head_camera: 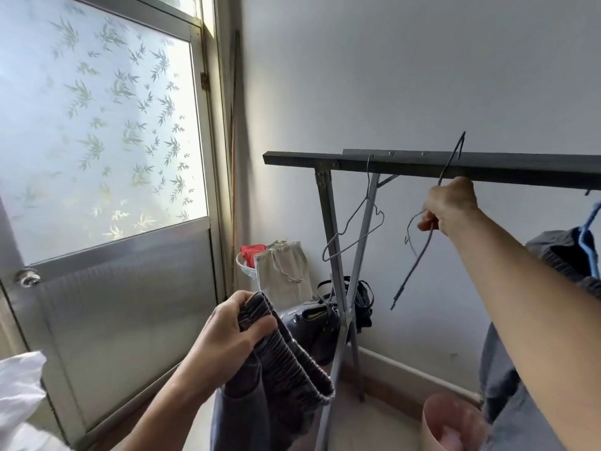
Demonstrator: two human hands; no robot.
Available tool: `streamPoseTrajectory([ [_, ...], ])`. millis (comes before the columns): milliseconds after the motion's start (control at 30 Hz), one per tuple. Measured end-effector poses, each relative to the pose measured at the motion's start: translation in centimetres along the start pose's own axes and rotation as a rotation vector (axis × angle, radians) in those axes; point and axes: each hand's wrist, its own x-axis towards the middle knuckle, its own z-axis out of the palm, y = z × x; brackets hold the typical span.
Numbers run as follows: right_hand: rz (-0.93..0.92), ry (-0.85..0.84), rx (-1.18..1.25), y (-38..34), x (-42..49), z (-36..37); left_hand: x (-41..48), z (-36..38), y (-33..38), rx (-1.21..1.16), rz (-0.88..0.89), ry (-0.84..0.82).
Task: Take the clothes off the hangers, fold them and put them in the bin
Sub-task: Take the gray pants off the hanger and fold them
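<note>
Hands sit far apart here, and we take them one at a time. The left hand (pixel 234 330) is low, near the middle of the view. Its fingers and thumb are curled round the ribbed elastic waistband of dark grey trousers (pixel 286 362), bunching it. The rest of the cloth hangs down from that grip, past the bottom edge of the view.

The right hand (pixel 450 206) is raised on an outstretched arm, just under the dark top bar of the clothes rack (pixel 406 166). It grips a bare wire hanger (pixel 418 258), which is tilted, with its hook up by the bar. We cannot tell whether the hook rests on the bar. One long side of the wire slants down and to the left below the fingers.

A second empty wire hanger (pixel 368 180) hangs from the bar to the left of it. At the right edge a blue hanger (pixel 587 236) carries a dark grey garment (pixel 559 252).

We see the pink bin (pixel 452 424) on the floor at the lower right, below the right forearm. In the corner behind the rack stand a beige tote bag (pixel 283 271) and a black bag (pixel 318 323). A door with frosted leaf-patterned glass (pixel 130 304) fills the left.
</note>
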Motion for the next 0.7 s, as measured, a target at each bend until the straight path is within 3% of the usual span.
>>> streamPoseTrajectory([
  [200, 0.039, -0.097, -0.08, 1.9, -0.4, 1.5, 0.8, -0.6, 2.0, 0.013, 0.05, 0.005],
  [367, 0.01, -0.055, -0.209, 3.5, -0.7, 0.7, 0.6, -0.6, 3.4, -0.029, 0.063, -0.022],
  [533, -0.204, -0.057, -0.499, 5.1, -2.4, 0.1, 0.4, -0.1, 4.5, -0.112, 0.083, -0.052],
  [700, -0.406, 0.021, -0.617, 6.2, -5.1, 0.0, 0.5, 0.1, 5.0, -0.156, 0.09, -0.071],
])
